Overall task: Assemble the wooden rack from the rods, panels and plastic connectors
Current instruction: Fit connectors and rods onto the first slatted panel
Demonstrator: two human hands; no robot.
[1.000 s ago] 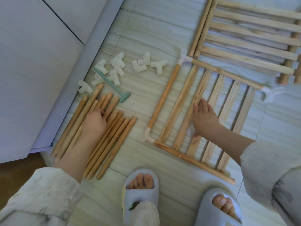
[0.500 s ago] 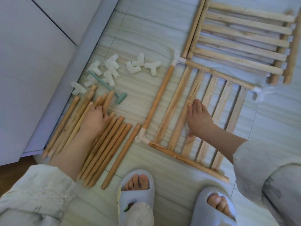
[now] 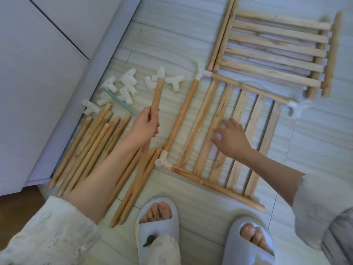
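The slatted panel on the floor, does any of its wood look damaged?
Yes. One slat of the panel, second from its left edge, shows a dark lengthwise split, just left of the right hand.

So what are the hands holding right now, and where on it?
The left hand grips one wooden rod around its middle. The right hand holds nothing, fingers spread over the slatted panel.
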